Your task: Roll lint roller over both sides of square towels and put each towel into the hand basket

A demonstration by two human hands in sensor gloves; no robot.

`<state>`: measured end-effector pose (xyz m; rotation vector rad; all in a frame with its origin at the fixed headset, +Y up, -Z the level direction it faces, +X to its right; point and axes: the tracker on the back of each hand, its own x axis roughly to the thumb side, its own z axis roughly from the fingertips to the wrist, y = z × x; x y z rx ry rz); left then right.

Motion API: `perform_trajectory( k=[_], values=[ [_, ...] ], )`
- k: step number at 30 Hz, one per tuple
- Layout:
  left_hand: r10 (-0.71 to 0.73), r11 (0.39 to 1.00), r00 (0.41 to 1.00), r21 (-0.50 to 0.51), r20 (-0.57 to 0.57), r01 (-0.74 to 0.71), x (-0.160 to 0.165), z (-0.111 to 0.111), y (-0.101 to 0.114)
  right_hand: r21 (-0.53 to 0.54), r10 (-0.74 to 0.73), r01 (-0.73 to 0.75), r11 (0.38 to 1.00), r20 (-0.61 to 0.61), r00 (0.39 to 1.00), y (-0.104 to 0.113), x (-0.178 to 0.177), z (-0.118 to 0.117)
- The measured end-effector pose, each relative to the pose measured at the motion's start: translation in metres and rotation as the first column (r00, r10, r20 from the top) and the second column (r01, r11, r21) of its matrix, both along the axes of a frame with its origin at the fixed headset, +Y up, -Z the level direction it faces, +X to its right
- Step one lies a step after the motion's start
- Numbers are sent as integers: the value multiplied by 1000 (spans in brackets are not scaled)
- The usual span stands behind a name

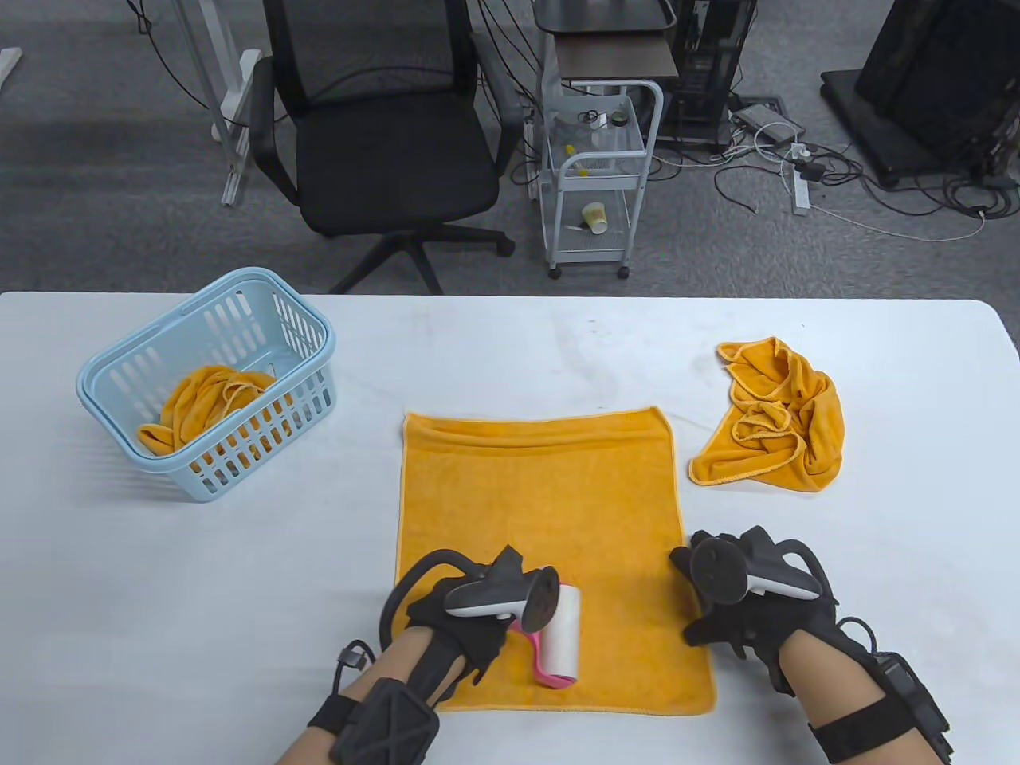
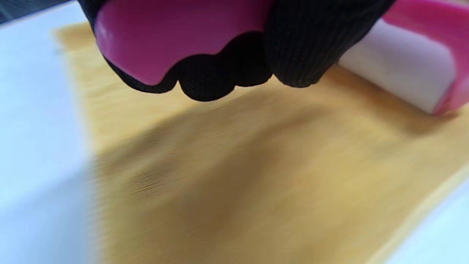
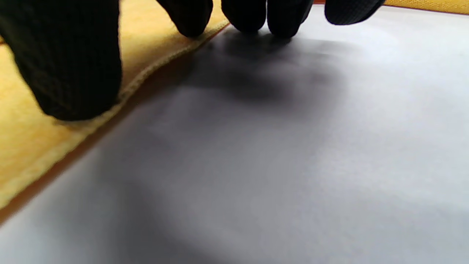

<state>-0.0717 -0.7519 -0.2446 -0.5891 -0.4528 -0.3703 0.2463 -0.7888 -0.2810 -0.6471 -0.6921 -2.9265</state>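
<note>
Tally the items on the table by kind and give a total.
Orange towels: 3 – flat towel, crumpled towel, towel in basket
Lint roller: 1, held by the left hand
Blue hand basket: 1
Total: 5

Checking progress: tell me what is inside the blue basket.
The blue basket holds a crumpled orange towel, visible over the rim and through the slotted wall. Whether a second towel or anything else lies beneath it cannot be seen; the cloth covers the bottom.
</note>
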Motion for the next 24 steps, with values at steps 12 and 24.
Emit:
perform_trajectory(
  k=[12,24],
  values=[
    [-123,990,983,54,-140,131,-86,-5,23,-3,-2,2,1000,4,1000,0,0,0],
    [185,981,982,50,29,-186,39,-43,-4,-7,-16,16,1000,15,1000,0,2,0]
  ],
)
